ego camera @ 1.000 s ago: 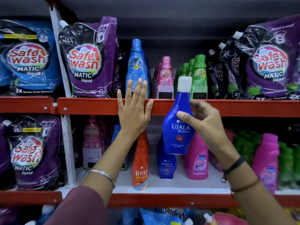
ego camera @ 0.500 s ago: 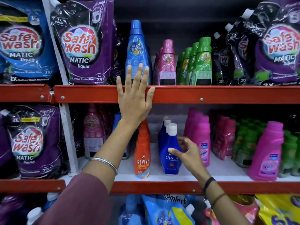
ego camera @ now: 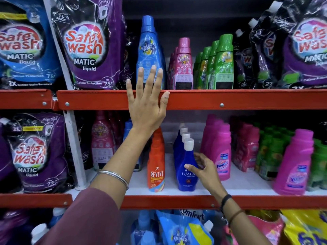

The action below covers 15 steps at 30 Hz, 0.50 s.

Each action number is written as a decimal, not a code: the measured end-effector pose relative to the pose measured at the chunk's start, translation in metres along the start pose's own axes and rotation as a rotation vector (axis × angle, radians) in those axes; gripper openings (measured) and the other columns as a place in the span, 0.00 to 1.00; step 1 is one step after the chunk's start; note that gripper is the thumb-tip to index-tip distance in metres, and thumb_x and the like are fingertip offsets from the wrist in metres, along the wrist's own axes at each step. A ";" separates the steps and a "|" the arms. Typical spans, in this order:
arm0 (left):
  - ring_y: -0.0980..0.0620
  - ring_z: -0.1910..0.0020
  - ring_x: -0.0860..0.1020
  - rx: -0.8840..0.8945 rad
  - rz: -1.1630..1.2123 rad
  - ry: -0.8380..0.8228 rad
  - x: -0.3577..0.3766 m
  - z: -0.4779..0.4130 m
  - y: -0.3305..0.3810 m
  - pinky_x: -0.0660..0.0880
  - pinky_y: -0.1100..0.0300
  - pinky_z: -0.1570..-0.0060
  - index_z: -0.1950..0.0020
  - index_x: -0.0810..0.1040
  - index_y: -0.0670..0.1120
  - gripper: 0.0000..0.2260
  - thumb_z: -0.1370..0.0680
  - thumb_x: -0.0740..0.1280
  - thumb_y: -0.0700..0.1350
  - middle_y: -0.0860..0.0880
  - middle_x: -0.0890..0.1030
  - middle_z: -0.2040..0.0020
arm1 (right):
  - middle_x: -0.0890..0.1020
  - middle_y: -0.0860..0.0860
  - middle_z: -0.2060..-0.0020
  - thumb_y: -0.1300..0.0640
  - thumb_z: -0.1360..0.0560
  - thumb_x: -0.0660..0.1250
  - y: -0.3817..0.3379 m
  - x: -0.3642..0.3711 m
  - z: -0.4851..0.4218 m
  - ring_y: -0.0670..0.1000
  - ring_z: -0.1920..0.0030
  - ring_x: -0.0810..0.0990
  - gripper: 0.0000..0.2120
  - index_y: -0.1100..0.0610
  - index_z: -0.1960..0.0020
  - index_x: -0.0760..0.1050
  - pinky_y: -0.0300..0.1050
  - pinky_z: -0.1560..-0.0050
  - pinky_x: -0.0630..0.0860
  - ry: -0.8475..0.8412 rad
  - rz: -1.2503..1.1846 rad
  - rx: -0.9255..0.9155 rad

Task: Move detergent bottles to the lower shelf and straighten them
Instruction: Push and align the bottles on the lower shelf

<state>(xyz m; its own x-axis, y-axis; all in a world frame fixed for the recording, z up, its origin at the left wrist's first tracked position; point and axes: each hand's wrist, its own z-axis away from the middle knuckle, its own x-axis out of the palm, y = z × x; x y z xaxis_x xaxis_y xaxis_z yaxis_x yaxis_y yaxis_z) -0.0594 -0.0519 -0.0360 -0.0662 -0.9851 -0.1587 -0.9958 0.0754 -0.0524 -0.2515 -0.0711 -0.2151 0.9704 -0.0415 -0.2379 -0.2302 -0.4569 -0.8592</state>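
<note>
Bracing flat and spread on the upper shelf edge [ego camera: 194, 99] at twelve o'clock, the left hand [ego camera: 146, 103] steadies; the right hand [ego camera: 203, 169], fingers loosely spread, squares the Ujala bottle [ego camera: 187, 167] at five o'clock.

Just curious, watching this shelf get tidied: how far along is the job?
Done: the blue Ujala bottle stands on the lower shelf, fronting its row. In hand: the right hand touches its side, apparently squaring it; the left hand rests on the upper shelf edge. Left: possibly more bottles to move.
</note>
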 end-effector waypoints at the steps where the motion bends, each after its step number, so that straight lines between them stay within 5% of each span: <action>1: 0.45 0.23 0.54 -0.005 0.007 -0.011 -0.001 0.000 0.001 0.43 0.44 0.26 0.22 0.58 0.49 0.27 0.18 0.48 0.59 0.50 0.60 0.22 | 0.81 0.51 0.43 0.55 0.32 0.75 -0.001 0.001 0.001 0.51 0.43 0.80 0.23 0.56 0.39 0.75 0.49 0.40 0.76 0.002 0.005 -0.005; 8: 0.46 0.22 0.52 -0.014 0.077 -0.064 -0.009 -0.003 0.025 0.40 0.44 0.26 0.22 0.55 0.48 0.28 0.19 0.44 0.61 0.49 0.59 0.22 | 0.76 0.51 0.42 0.58 0.29 0.72 -0.005 -0.019 0.008 0.46 0.45 0.76 0.23 0.56 0.36 0.73 0.42 0.42 0.73 0.050 0.021 -0.043; 10: 0.47 0.22 0.52 -0.001 0.112 -0.070 -0.009 -0.005 0.041 0.40 0.44 0.26 0.22 0.55 0.49 0.28 0.19 0.44 0.61 0.49 0.58 0.22 | 0.77 0.50 0.43 0.57 0.29 0.72 -0.006 -0.037 0.011 0.47 0.45 0.76 0.22 0.56 0.36 0.73 0.37 0.46 0.72 0.128 0.024 -0.057; 15: 0.47 0.22 0.51 0.021 0.140 -0.074 -0.002 -0.010 0.071 0.39 0.45 0.26 0.22 0.55 0.49 0.27 0.18 0.47 0.59 0.49 0.57 0.21 | 0.78 0.54 0.47 0.59 0.28 0.71 -0.005 -0.101 0.018 0.53 0.45 0.77 0.17 0.60 0.41 0.75 0.42 0.43 0.72 0.473 0.147 -0.213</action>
<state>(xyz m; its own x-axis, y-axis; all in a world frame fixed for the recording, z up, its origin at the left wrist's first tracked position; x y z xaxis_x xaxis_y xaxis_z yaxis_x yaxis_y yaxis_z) -0.1305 -0.0463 -0.0295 -0.1989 -0.9507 -0.2380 -0.9755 0.2153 -0.0447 -0.3497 -0.0486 -0.1951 0.8673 -0.4919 -0.0761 -0.3937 -0.5845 -0.7095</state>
